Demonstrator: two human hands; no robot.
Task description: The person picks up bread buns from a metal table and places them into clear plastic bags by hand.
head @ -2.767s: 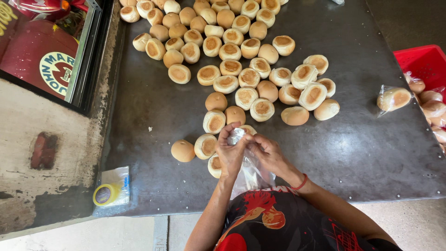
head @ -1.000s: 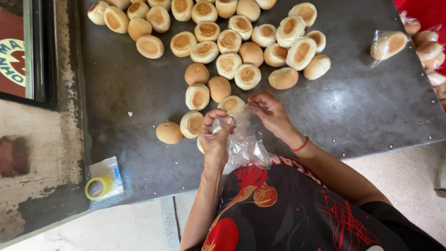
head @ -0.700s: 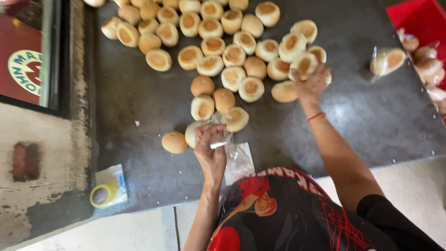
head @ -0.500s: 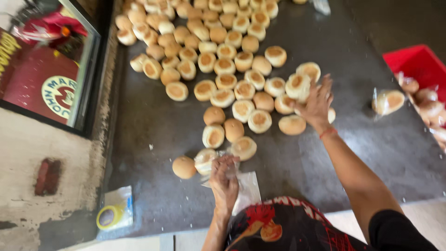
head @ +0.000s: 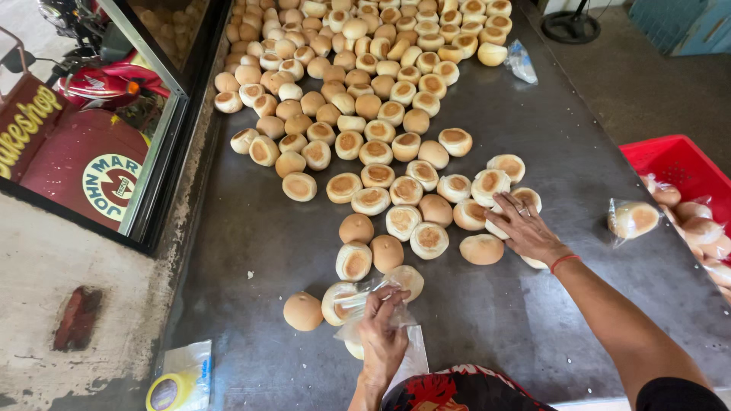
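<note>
Dozens of round buns (head: 358, 106) lay spread over the dark metal table (head: 533, 137), thinning out toward the person's hands. The left hand (head: 383, 335) was closed, fingers pinching the mouth of a clear plastic bag (head: 365, 298) that lay crumpled on the table under it. Just beyond its fingertips sat two buns, one partly covered by the plastic, and a browner bun (head: 303, 311) rested alone to its left. The right hand (head: 527, 230) reached well ahead of the left, palm down with fingers spread and curled over a pale bun (head: 505, 218) at the edge of the pile; another bun (head: 481, 249) lay just left of its thumb. To its right sat a bagged bun (head: 633, 219) beside a red crate (head: 670, 161).
</note>
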